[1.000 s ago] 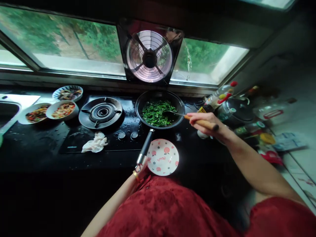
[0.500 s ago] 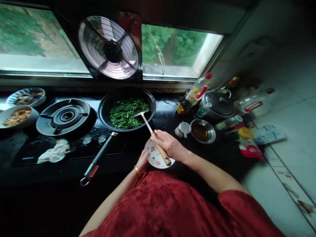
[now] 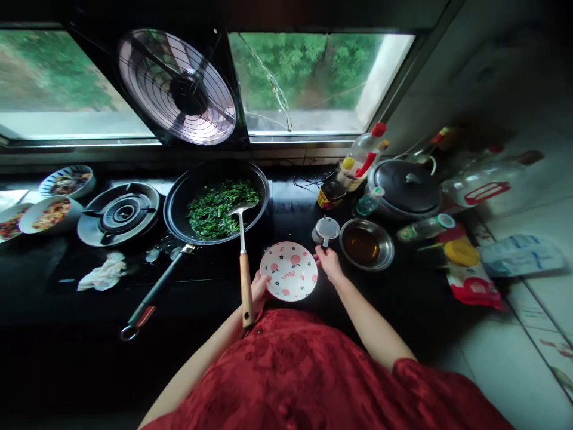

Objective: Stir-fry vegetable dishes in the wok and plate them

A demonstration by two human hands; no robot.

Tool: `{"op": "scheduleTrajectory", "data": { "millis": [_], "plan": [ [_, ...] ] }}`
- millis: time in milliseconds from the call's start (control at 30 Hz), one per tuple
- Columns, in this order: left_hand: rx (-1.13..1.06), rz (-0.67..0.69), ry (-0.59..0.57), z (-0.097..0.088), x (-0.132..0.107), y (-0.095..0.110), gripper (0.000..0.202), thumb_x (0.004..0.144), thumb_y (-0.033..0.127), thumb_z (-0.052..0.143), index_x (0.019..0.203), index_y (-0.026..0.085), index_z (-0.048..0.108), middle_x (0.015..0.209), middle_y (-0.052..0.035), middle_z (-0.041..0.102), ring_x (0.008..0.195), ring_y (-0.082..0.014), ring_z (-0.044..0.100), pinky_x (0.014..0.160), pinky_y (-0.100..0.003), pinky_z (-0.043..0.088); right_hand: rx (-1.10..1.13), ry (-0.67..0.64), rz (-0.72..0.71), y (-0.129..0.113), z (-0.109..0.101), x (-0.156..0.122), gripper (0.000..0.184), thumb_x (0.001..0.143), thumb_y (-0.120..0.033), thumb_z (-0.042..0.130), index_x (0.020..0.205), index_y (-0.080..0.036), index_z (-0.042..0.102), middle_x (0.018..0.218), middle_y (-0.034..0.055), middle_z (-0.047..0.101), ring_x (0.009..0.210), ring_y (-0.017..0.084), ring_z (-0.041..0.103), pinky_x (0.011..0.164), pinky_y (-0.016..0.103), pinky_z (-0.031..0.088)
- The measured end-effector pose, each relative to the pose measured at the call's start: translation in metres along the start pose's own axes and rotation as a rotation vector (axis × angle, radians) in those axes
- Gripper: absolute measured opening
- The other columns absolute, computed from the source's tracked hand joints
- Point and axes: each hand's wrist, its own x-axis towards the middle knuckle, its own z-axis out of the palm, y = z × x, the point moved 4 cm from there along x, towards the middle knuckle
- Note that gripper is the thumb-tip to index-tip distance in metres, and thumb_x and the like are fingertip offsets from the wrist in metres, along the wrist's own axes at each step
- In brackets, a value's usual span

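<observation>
A shallow white bowl (image 3: 293, 285) with pink peaches and small dark flowers is held level in front of my red top. My left hand (image 3: 259, 291) grips its left rim, partly behind the spatula handle. My right hand (image 3: 330, 264) has its fingers at the bowl's right rim, close in front of a small lidded jar (image 3: 325, 229); its grip is partly hidden. The spatula (image 3: 244, 275), with a wooden handle, leans unheld on the wok (image 3: 172, 214), its metal head on the cooked green vegetables (image 3: 213, 209).
Left of the wok are a gas burner (image 3: 120, 214), a crumpled cloth (image 3: 104, 273) and food bowls (image 3: 54, 216). On the right stand a metal bowl of brown liquid (image 3: 364, 245), a lidded pot (image 3: 405, 188) and several bottles. The wok handle (image 3: 156, 292) juts toward me.
My right hand has let go of the spatula, which now rests on the wok farther left. That hand has moved right, to the bowl's right rim. The white bowl's face is now uncovered.
</observation>
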Motion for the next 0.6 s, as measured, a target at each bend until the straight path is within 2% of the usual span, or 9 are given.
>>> {"op": "scheduleTrajectory", "data": {
  "millis": [100, 200, 300, 333, 367, 400, 467, 567, 600],
  "plan": [
    [0.018, -0.005, 0.029, 0.020, 0.000, 0.003, 0.058, 0.078, 0.024, 0.063, 0.132, 0.020, 0.041, 0.094, -0.0073, 0.060, 0.066, -0.0151, 0.058, 0.064, -0.034, 0.056, -0.031, 0.033, 0.003, -0.015, -0.016, 0.025, 0.034, 0.087, -0.042, 0.052, 0.102, -0.013, 0.063, 0.084, 0.0103, 0.072, 0.059, 0.014, 0.066, 0.056, 0.023, 0.053],
    [0.034, -0.018, 0.016, 0.044, 0.000, 0.004, 0.056, 0.081, 0.025, 0.060, 0.133, 0.021, 0.040, 0.103, -0.0106, 0.060, 0.070, -0.0158, 0.060, 0.065, -0.037, 0.057, -0.108, 0.044, -0.012, -0.024, -0.035, 0.028, 0.045, 0.087, -0.039, 0.049, 0.121, -0.009, 0.056, 0.098, 0.0164, 0.072, 0.074, 0.021, 0.071, 0.066, 0.031, 0.057],
    [0.051, -0.037, 0.032, 0.061, 0.002, 0.004, 0.057, 0.084, 0.023, 0.056, 0.138, 0.021, 0.037, 0.116, -0.0147, 0.059, 0.077, -0.0183, 0.063, 0.066, -0.039, 0.059, -0.226, 0.066, -0.111, -0.029, -0.051, 0.001, 0.063, 0.078, -0.033, 0.059, 0.134, -0.007, 0.048, 0.119, 0.0222, 0.065, 0.102, 0.030, 0.068, 0.090, 0.046, 0.053],
    [0.062, -0.034, 0.039, 0.064, 0.002, 0.004, 0.058, 0.085, 0.022, 0.055, 0.140, 0.021, 0.036, 0.121, -0.0162, 0.058, 0.080, -0.0195, 0.064, 0.065, -0.038, 0.059, -0.283, 0.088, -0.209, -0.033, -0.055, -0.012, 0.063, 0.076, -0.031, 0.062, 0.133, -0.008, 0.050, 0.125, 0.0220, 0.062, 0.110, 0.032, 0.064, 0.098, 0.050, 0.049],
    [0.073, -0.024, 0.041, 0.066, 0.003, 0.005, 0.059, 0.085, 0.022, 0.055, 0.141, 0.020, 0.036, 0.125, -0.0174, 0.057, 0.082, -0.0204, 0.065, 0.064, -0.036, 0.059, -0.363, 0.097, -0.383, -0.041, -0.054, -0.029, 0.057, 0.077, -0.032, 0.061, 0.129, -0.010, 0.055, 0.125, 0.0208, 0.063, 0.111, 0.033, 0.063, 0.100, 0.052, 0.047],
    [0.083, -0.006, 0.037, 0.068, 0.002, 0.006, 0.060, 0.085, 0.021, 0.056, 0.142, 0.019, 0.038, 0.127, -0.0181, 0.057, 0.084, -0.0209, 0.066, 0.063, -0.034, 0.058, -0.414, 0.072, -0.556, -0.050, -0.050, -0.046, 0.049, 0.080, -0.033, 0.059, 0.125, -0.014, 0.059, 0.122, 0.0181, 0.065, 0.110, 0.033, 0.063, 0.100, 0.053, 0.047],
    [0.104, 0.057, 0.028, 0.069, 0.001, 0.009, 0.055, 0.086, 0.021, 0.055, 0.139, 0.013, 0.047, 0.124, -0.0187, 0.061, 0.081, -0.0198, 0.066, 0.059, -0.028, 0.056, -0.476, -0.059, -0.908, -0.072, -0.026, -0.083, 0.038, 0.086, -0.032, 0.053, 0.121, -0.020, 0.063, 0.118, 0.0136, 0.068, 0.108, 0.030, 0.064, 0.098, 0.051, 0.051],
    [0.134, 0.189, 0.074, 0.071, -0.005, 0.015, 0.047, 0.093, 0.029, 0.038, 0.120, 0.000, 0.063, 0.106, -0.0194, 0.068, 0.076, -0.0177, 0.065, 0.053, -0.021, 0.051, -0.539, -0.339, -1.276, -0.107, 0.031, -0.132, 0.046, 0.087, -0.022, 0.052, 0.133, -0.021, 0.056, 0.136, 0.0135, 0.057, 0.125, 0.029, 0.054, 0.102, 0.049, 0.049],
    [0.145, 0.225, 0.119, 0.073, -0.007, 0.017, 0.047, 0.095, 0.030, 0.033, 0.110, 0.004, 0.069, 0.101, -0.0193, 0.069, 0.079, -0.0195, 0.065, 0.052, -0.022, 0.050, -0.574, -0.415, -1.359, -0.117, 0.051, -0.145, 0.051, 0.085, -0.018, 0.053, 0.137, -0.021, 0.052, 0.143, 0.0144, 0.050, 0.131, 0.029, 0.049, 0.104, 0.050, 0.048]
  ]
}}
